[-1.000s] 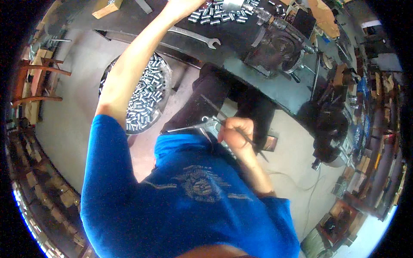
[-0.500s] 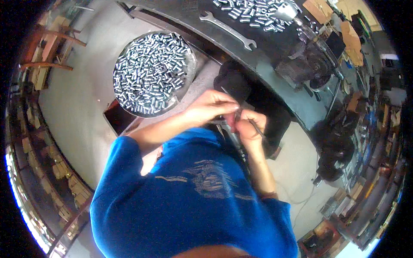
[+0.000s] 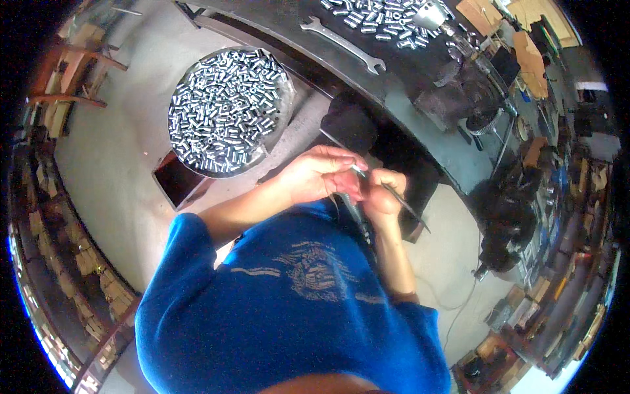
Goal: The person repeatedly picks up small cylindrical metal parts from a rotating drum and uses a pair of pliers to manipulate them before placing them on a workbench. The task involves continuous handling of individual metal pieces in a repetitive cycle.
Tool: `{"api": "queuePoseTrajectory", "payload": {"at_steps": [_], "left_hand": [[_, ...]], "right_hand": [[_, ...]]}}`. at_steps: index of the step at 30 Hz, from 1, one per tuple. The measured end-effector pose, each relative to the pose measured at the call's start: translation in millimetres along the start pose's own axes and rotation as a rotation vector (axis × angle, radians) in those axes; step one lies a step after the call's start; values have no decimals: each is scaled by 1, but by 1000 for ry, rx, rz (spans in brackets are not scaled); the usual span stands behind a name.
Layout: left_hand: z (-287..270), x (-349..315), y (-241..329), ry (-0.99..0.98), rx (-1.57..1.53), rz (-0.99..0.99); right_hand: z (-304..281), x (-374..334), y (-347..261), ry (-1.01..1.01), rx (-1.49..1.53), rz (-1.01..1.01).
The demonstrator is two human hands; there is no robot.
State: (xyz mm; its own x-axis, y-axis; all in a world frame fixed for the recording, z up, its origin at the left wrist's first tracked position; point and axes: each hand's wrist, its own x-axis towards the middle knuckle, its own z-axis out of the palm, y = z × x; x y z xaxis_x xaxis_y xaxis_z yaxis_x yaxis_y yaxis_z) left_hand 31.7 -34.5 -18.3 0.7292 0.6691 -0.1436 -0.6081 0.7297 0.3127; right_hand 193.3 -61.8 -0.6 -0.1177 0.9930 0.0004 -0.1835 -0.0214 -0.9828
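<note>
My left hand (image 3: 318,176) is closed, pinching a small shiny metal sleeve (image 3: 358,171) between thumb and fingertips. Close beside it, my right hand (image 3: 384,196) is wrapped round a thin dark pointed rod (image 3: 412,215). The rod's tip sticks out to the lower right of that fist; its exact kind is hard to tell. Both hands meet in front of my waist, fingers nearly touching. To their left stands a round metal pan (image 3: 283,105) heaped with many similar metal sleeves (image 3: 220,108).
Beyond my hands runs a dark workbench (image 3: 275,23) bearing an open-ended wrench (image 3: 344,44), a pile of metal sleeves (image 3: 377,21) and a dark greasy machine part (image 3: 446,102). A reddish-brown box (image 3: 177,180) sits below the pan. Loaded shelves line both sides.
My left hand has turned, and the metal sleeve now shows at its fingertips. In my right hand the rod's tip reaches farther to the lower right. The whole view has shifted slightly.
</note>
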Motion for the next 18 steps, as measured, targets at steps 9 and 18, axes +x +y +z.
{"api": "queuePoseTrajectory", "payload": {"at_steps": [9, 18], "left_hand": [[1, -14, 9, 138, 368, 63], [1, -8, 9, 154, 1272, 193]], "right_hand": [[-4, -4, 10, -9, 0, 13], [0, -8, 13, -38, 40, 124]]}}
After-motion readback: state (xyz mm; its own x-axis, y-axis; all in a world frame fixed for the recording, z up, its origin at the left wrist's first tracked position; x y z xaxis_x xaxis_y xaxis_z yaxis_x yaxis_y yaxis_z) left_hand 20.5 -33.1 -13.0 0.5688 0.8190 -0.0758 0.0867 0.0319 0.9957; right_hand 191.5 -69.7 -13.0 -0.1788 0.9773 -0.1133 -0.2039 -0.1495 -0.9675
